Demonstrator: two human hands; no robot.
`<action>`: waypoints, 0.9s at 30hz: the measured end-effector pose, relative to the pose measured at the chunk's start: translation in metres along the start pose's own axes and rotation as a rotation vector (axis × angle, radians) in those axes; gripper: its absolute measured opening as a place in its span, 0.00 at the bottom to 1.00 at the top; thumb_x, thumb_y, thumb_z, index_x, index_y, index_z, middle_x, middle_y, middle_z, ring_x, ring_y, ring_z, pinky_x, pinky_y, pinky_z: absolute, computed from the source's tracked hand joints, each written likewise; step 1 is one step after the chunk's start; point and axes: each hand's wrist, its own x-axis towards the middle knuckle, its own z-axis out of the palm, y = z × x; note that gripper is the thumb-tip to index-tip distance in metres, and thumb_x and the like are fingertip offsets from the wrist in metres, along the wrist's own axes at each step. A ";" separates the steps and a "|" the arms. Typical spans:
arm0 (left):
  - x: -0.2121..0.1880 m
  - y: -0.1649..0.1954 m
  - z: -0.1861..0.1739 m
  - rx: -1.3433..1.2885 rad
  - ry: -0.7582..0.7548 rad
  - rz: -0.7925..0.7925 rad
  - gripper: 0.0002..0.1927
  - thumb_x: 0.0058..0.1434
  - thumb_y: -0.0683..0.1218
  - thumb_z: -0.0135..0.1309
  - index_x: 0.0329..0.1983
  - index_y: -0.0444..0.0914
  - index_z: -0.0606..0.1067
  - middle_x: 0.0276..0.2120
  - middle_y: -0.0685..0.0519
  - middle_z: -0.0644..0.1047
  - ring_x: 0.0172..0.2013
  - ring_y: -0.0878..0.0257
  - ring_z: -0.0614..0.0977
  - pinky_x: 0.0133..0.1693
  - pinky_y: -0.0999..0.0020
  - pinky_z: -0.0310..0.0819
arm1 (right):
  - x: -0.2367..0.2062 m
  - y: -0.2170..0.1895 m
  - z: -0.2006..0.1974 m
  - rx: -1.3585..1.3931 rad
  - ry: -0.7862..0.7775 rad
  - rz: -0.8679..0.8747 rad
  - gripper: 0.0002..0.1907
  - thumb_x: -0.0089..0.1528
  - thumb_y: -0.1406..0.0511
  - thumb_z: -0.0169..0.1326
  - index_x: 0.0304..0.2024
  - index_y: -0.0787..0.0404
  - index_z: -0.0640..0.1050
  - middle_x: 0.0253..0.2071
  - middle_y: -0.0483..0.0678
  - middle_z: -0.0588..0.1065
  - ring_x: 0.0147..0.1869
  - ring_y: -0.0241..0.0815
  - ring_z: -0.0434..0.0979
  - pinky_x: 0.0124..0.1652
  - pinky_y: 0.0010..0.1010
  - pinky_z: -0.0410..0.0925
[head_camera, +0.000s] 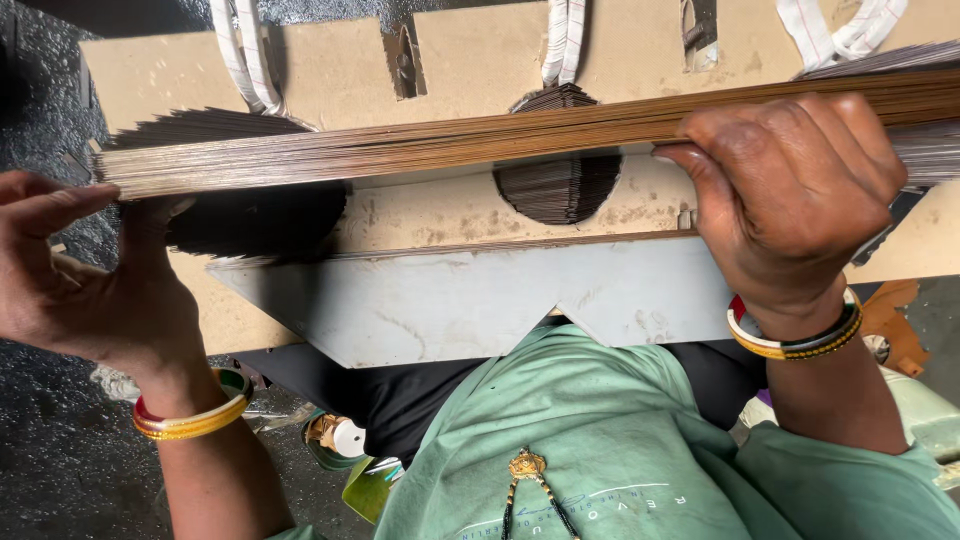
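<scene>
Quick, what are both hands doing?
Left hand: open, palm against the stick bundle's end.
Right hand: closed around the bundle.

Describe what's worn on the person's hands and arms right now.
Both hands are bare, no gloves. The left hand wrist carries stacked bangles in gold, white and red. The right hand wrist has similar bangles, plus a dark one. Forearms show no sleeves.

A tan fibreboard bench (470, 60) with notched slots fills the upper view, a grey metal plate (470, 300) laid along its near edge. Dark, gritty floor (50, 460) shows at left, evenly lit.
</scene>
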 end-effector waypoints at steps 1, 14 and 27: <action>0.001 0.002 0.002 0.005 0.004 0.011 0.17 0.63 0.41 0.73 0.47 0.29 0.77 0.44 0.47 0.77 0.44 0.61 0.77 0.43 0.68 0.71 | -0.002 0.001 0.000 -0.003 0.002 0.007 0.10 0.60 0.68 0.69 0.39 0.62 0.79 0.33 0.46 0.75 0.36 0.43 0.72 0.39 0.31 0.57; 0.046 0.072 0.000 0.478 -0.179 0.148 0.18 0.61 0.52 0.70 0.48 0.39 0.78 0.50 0.50 0.74 0.54 0.56 0.76 0.56 0.59 0.69 | -0.015 0.002 0.011 0.052 0.038 0.087 0.11 0.61 0.70 0.70 0.40 0.61 0.79 0.37 0.45 0.78 0.40 0.42 0.74 0.43 0.32 0.59; 0.065 0.189 0.111 -0.068 -0.276 0.345 0.06 0.67 0.40 0.55 0.44 0.37 0.70 0.40 0.50 0.69 0.44 0.56 0.73 0.44 0.63 0.67 | -0.008 -0.001 0.022 0.109 0.098 0.114 0.12 0.60 0.73 0.73 0.40 0.62 0.80 0.38 0.45 0.76 0.43 0.45 0.73 0.44 0.34 0.63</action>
